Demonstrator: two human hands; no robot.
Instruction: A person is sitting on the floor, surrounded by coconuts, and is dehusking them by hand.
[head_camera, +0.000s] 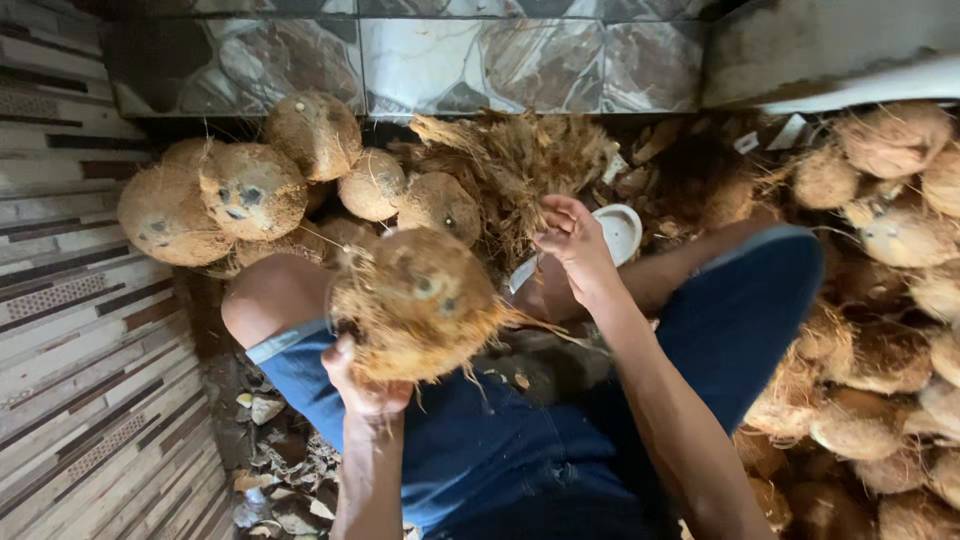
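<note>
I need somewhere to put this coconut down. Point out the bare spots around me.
Bare room: the striped tiled floor left of the left knee, below the coconut pile. Husk scraps litter its inner edge. Crowded: the right-side coconuts, and the fibre heap by the right hand. The left hand holds the coconut.

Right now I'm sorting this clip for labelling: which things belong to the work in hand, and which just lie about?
In hand: left hand, fibrous coconut, right hand, pulled husk fibre.
Lying about: coconut stack, right-side coconuts, white lid, husk scraps.
</note>
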